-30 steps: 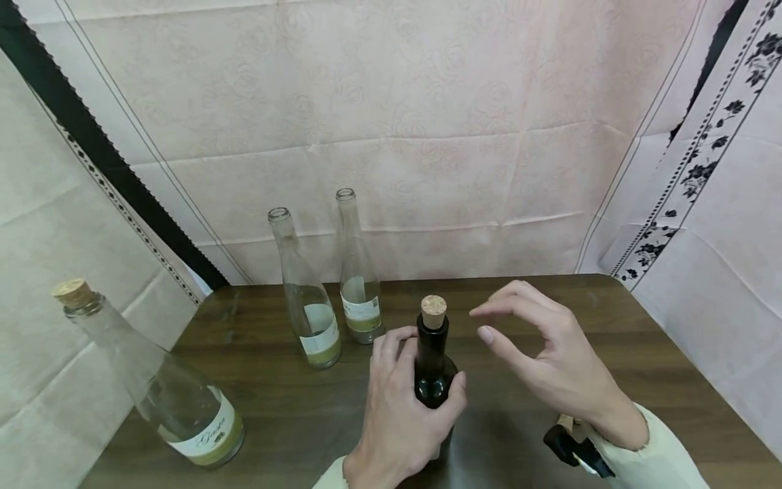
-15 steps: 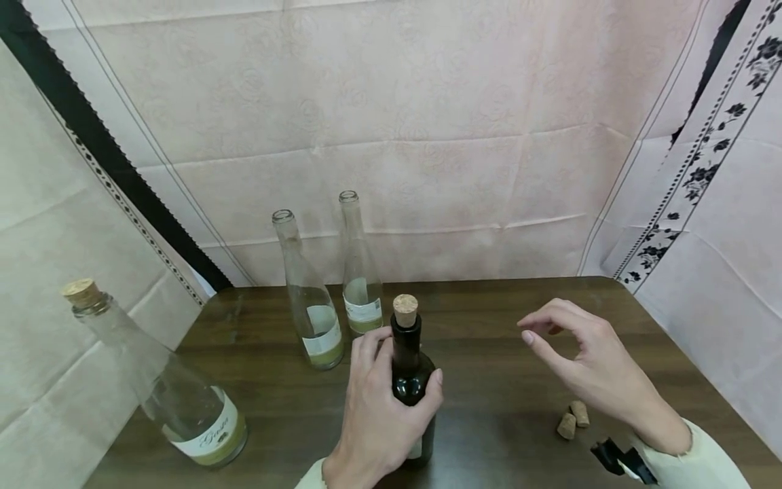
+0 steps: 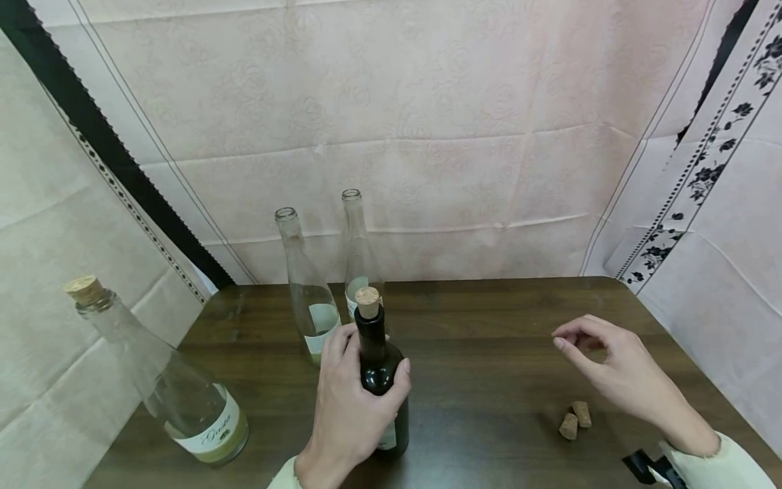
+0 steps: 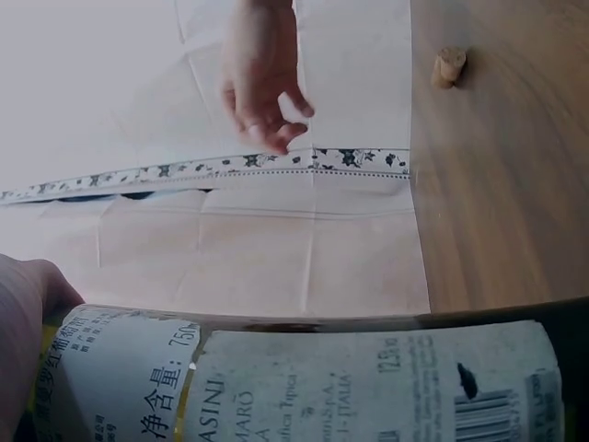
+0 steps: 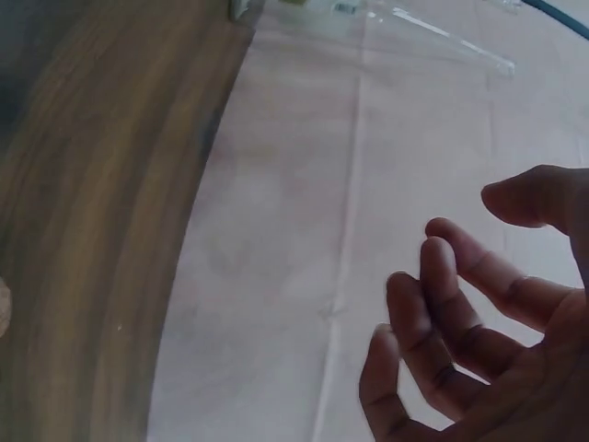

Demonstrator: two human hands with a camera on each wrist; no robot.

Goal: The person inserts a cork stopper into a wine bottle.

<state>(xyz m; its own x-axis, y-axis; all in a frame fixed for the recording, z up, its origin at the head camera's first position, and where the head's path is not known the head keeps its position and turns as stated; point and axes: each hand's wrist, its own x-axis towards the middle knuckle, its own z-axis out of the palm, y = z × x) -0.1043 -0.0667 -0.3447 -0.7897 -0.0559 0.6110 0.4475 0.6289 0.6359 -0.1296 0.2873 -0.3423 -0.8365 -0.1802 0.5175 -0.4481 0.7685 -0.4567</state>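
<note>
My left hand [image 3: 354,407] grips a dark wine bottle [image 3: 380,373] around its body, fingers on the left side and thumb on the right. A cork [image 3: 368,302] sits in the bottle's mouth. Printed labels [image 4: 368,387] on this bottle fill the bottom of the left wrist view. Over the right side of the table my right hand [image 3: 629,370] hangs with loosely bent fingers and nothing in them; the thumb [image 5: 534,195] stands apart from the fingers in the right wrist view. Two loose corks [image 3: 574,420] lie on the table below and left of the right hand.
Two clear uncorked bottles [image 3: 308,292] stand at the back, the farther one partly hidden behind the dark bottle. A larger clear bottle [image 3: 183,401] with a cork [image 3: 85,290] stands at the left. Pale cloth [image 3: 427,136] hangs behind the wooden table [image 3: 482,380].
My left hand has moved the dark bottle to the left, toward the clear bottles. My right hand has moved away to the right, and the two loose corks have come fully into sight.
</note>
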